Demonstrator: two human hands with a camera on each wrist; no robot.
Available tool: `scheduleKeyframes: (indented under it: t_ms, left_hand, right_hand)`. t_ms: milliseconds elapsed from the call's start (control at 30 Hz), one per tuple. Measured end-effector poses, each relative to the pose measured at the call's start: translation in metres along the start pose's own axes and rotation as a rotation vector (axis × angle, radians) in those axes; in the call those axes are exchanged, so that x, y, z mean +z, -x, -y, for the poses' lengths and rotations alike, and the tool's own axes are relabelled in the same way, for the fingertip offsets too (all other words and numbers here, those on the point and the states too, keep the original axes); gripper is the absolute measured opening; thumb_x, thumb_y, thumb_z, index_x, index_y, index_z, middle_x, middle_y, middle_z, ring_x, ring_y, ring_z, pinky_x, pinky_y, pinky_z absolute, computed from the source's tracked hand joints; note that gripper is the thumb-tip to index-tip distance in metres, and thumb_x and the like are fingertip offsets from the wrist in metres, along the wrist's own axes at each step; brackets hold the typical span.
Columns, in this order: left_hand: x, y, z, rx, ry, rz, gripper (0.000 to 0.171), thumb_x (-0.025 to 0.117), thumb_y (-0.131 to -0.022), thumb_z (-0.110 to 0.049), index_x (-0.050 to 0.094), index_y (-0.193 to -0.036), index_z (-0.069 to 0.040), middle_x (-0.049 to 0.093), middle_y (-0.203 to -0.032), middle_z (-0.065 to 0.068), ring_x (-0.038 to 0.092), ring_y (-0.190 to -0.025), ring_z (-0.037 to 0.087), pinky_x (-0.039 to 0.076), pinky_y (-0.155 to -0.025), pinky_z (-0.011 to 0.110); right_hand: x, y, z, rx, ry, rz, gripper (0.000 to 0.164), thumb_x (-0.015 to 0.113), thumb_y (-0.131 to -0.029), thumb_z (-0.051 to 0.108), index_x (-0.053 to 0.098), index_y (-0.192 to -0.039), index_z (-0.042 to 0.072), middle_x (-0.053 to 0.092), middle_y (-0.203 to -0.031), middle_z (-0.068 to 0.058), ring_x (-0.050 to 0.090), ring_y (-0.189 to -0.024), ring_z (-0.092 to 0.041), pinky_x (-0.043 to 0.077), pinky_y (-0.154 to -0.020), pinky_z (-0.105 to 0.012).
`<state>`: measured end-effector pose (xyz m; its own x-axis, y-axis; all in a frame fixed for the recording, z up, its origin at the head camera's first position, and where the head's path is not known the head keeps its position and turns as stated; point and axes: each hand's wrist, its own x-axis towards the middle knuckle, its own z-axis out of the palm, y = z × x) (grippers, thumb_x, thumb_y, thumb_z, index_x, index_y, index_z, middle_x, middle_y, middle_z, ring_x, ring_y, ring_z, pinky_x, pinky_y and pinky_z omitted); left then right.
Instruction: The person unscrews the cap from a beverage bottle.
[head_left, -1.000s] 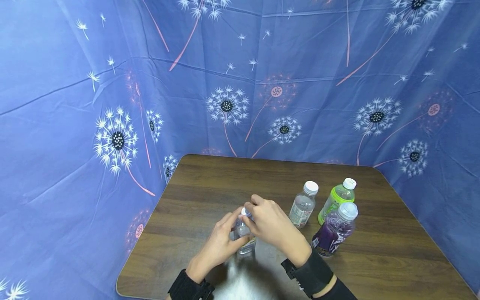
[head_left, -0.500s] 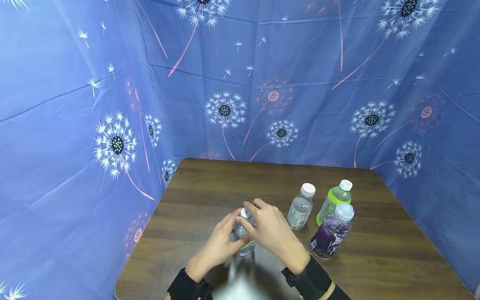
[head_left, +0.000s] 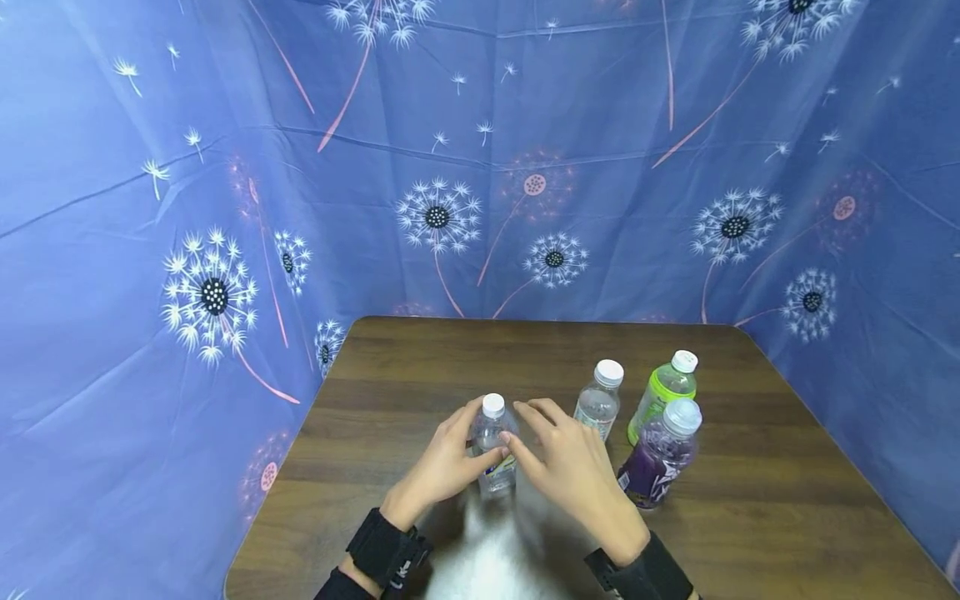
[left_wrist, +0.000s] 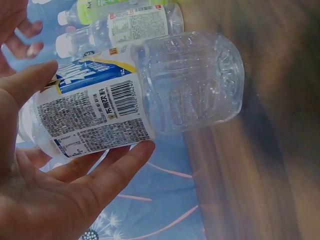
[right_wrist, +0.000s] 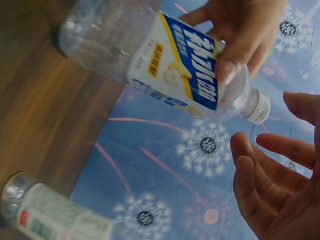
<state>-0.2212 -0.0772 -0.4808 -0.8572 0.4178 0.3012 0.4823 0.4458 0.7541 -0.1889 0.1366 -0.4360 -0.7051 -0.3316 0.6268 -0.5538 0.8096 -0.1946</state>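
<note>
My left hand [head_left: 442, 465] grips a clear plastic bottle [left_wrist: 195, 80] around its upper body, thumb on one side and fingers on the other. The bottle stands upright on the table and has a blue, white and yellow label [right_wrist: 175, 65]. A white cap [head_left: 492, 406] sits on its neck, uncovered by either hand. Just to the right of the bottle is my right hand [head_left: 573, 467], its fingers spread and loosely bent with nothing between them. In the right wrist view, a gap separates the right hand's fingertips from the cap [right_wrist: 257, 107].
Behind my right hand stands a clear bottle [head_left: 597, 407] with a white cap. Farther right are a green-labelled bottle [head_left: 670, 383] and a purple-labelled bottle [head_left: 660, 462], both capped. Blue dandelion-print cloth [head_left: 615, 208] hangs behind the brown wooden table [head_left: 420, 358].
My right hand has come off the cap and moved right and down, its fingers now spread. My left hand keeps its grip on the bottle. The head view has shifted slightly.
</note>
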Motion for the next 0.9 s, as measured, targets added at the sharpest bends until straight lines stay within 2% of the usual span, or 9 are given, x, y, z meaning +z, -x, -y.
scheduleKeyframes:
  t_ms: [100,233,433,567,700,900]
  left_hand:
    - [0.001,-0.011,0.000,-0.005,-0.012,-0.002,0.076,0.076,-0.098,-0.033,0.036,-0.160,-0.016,0.056,-0.146,0.015,0.063,-0.129,0.031,0.061,-0.096,0.042]
    - [0.004,-0.027,0.001,-0.018,-0.056,-0.015,0.077,0.077,-0.097,-0.033,0.037,-0.160,-0.017,0.057,-0.144,0.015,0.064,-0.127,0.031,0.061,-0.096,0.044]
    - [0.015,-0.058,0.006,0.012,-0.079,-0.038,0.075,0.078,-0.096,-0.034,0.039,-0.157,-0.016,0.059,-0.140,0.014,0.065,-0.124,0.029,0.061,-0.095,0.042]
    - [0.020,-0.078,0.005,-0.007,-0.095,-0.024,0.077,0.077,-0.096,-0.035,0.037,-0.158,-0.016,0.059,-0.140,0.014,0.065,-0.123,0.030,0.061,-0.095,0.043]
    - [0.023,-0.098,0.002,-0.024,-0.112,0.005,0.078,0.078,-0.096,-0.035,0.037,-0.158,-0.014,0.058,-0.142,0.017,0.063,-0.125,0.034,0.060,-0.097,0.048]
    - [0.031,-0.130,0.003,-0.080,-0.100,0.033,0.081,0.077,-0.096,-0.036,0.033,-0.161,-0.016,0.055,-0.148,0.018,0.060,-0.131,0.037,0.057,-0.102,0.052]
  right_hand:
    - [0.000,0.007,-0.006,0.019,0.020,-0.002,0.040,0.079,-0.093,0.042,0.076,-0.122,0.015,0.075,-0.111,0.001,0.050,-0.056,0.001,0.042,-0.047,-0.018]
    - [0.002,0.015,-0.012,0.040,0.040,0.010,0.037,0.078,-0.093,0.044,0.078,-0.116,0.016,0.076,-0.104,0.004,0.057,-0.059,-0.003,0.046,-0.048,-0.023]
    - [0.006,0.026,-0.022,0.110,0.065,0.088,0.043,0.078,-0.092,0.049,0.076,-0.122,0.018,0.075,-0.109,0.003,0.067,-0.068,-0.011,0.053,-0.052,-0.030]
    - [0.008,0.032,-0.027,0.141,0.080,0.135,0.046,0.077,-0.092,0.052,0.076,-0.123,0.018,0.075,-0.111,0.002,0.073,-0.077,-0.018,0.057,-0.056,-0.036]
    - [0.010,0.038,-0.028,0.159,0.062,0.173,0.048,0.076,-0.092,0.053,0.075,-0.125,0.018,0.075,-0.113,0.002,0.074,-0.080,-0.017,0.058,-0.058,-0.034]
    - [0.012,0.042,-0.028,0.180,0.045,0.200,0.048,0.074,-0.093,0.056,0.075,-0.126,0.020,0.074,-0.112,0.005,0.066,-0.072,-0.006,0.051,-0.055,-0.025]
